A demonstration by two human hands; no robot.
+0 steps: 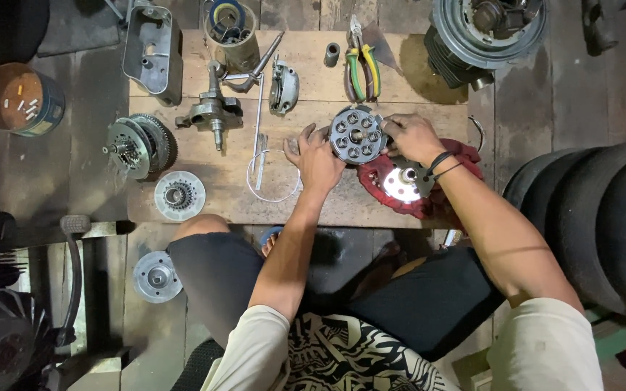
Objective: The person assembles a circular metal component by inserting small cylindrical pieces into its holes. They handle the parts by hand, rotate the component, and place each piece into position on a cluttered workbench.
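With my left hand (318, 161) and right hand (412, 137) both closed on the round clutch plate (357, 135) above the wooden board (291, 199), I judged a slackened grip could drop it.

Low wooden bench (306, 206) w/ crankshaft (213, 112), clutch gear (139, 145), pliers (362, 69), red rag (451, 199), round holed plate (357, 135).

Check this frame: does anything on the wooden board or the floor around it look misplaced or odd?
One round grey metal disc lies on the floor beside the person's knee, apart from the other parts spread on the wooden board. Otherwise nothing stands out; both hands hold the round holed metal plate.
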